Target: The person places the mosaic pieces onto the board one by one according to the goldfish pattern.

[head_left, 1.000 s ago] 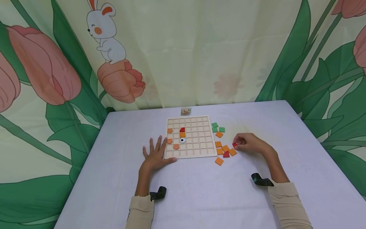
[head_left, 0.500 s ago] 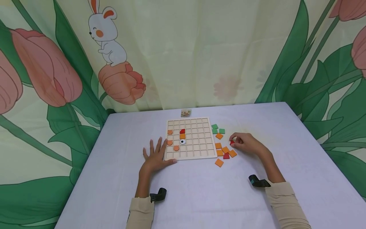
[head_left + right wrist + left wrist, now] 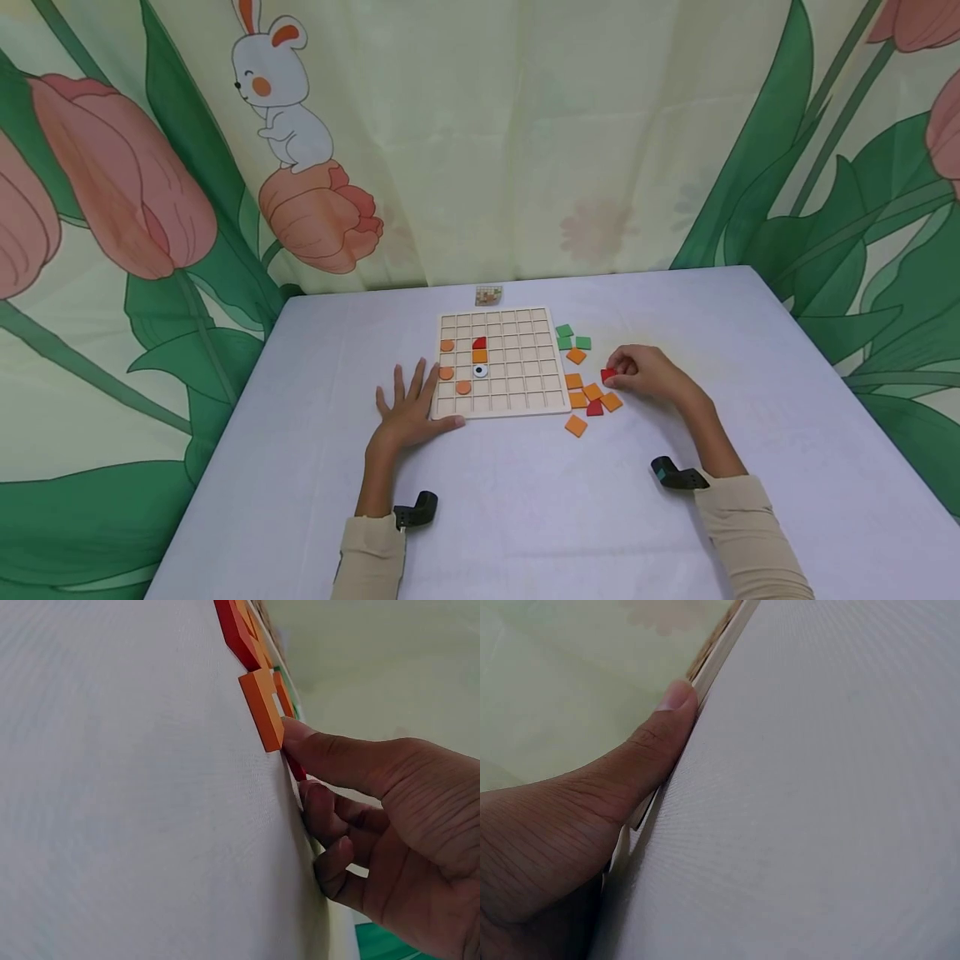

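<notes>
Here the right hand (image 3: 641,369) is reaching in from the lower right, its forearm slanting forward and its fingers pointing left toward the board (image 3: 517,367). Thumb and index finger are pinching a small red piece (image 3: 606,375), the remaining fingers curling in behind. That piece is sitting right of the board, beyond the scattered orange tiles (image 3: 611,402), and its exposed part is pointing left, boardward. With fingertips covering the rest, its long axis isn't showing clearly; in the right wrist view a red edge is slanting out from beneath the thumb. Whether it's touching the cloth, I cannot tell.

Over on the other side, the left hand (image 3: 408,414) is lying at the board's near-left corner, fingers straight and fanning forward, thumb stretching right along the near edge and touching it. The board is lying flat, its near edge running nearly crosswise to the person. A second red piece (image 3: 594,408) is lying among the orange tiles, while green tiles (image 3: 582,342) are resting farther back, beside the board's right edge.
</notes>
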The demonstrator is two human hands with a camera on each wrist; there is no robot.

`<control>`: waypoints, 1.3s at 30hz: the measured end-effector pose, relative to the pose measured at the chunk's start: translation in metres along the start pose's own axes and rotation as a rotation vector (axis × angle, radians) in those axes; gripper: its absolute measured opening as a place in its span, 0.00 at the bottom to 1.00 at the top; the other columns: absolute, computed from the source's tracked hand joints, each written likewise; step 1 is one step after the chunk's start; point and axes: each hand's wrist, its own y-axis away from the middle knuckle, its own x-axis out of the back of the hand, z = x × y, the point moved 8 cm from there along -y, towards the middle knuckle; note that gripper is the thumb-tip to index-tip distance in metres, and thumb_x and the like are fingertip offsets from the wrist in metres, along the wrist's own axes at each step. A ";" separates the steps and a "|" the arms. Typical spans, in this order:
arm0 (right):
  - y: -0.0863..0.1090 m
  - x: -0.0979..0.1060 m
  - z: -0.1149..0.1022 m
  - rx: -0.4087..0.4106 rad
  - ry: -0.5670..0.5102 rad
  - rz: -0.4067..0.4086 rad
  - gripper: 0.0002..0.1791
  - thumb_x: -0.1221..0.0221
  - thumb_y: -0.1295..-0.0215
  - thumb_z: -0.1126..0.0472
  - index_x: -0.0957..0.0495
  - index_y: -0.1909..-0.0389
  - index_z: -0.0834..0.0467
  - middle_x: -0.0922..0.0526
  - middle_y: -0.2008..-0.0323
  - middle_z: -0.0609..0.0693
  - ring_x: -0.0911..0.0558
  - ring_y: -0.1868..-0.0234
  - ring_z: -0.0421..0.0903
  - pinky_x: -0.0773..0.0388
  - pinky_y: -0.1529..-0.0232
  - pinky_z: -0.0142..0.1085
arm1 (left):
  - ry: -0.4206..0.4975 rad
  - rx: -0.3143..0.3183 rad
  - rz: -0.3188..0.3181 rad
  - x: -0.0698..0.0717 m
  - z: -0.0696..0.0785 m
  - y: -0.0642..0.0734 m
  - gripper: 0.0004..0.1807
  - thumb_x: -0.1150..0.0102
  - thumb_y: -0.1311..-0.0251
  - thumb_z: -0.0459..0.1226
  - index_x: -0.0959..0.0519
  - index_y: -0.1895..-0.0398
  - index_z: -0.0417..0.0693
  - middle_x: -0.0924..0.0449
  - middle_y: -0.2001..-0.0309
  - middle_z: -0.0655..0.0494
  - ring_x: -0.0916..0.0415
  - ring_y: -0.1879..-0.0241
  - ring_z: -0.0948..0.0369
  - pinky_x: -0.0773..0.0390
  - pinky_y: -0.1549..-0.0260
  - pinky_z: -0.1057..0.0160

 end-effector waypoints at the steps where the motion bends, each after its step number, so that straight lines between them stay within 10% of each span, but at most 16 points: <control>1: -0.001 0.000 0.000 0.010 0.005 0.005 0.15 0.31 0.42 0.59 0.21 0.58 0.61 0.23 0.68 0.50 0.26 0.65 0.47 0.24 0.64 0.34 | 0.002 -0.001 0.001 0.000 0.000 0.000 0.60 0.40 0.50 0.69 0.58 0.21 0.58 0.69 0.21 0.51 0.83 0.26 0.42 0.75 0.38 0.29; 39: -0.007 -0.009 -0.015 0.119 0.053 0.018 0.13 0.31 0.43 0.63 0.20 0.58 0.60 0.22 0.63 0.50 0.26 0.60 0.49 0.22 0.56 0.40 | -0.009 0.002 -0.016 -0.002 -0.002 -0.002 0.61 0.41 0.50 0.70 0.60 0.21 0.59 0.72 0.21 0.52 0.85 0.26 0.43 0.75 0.38 0.30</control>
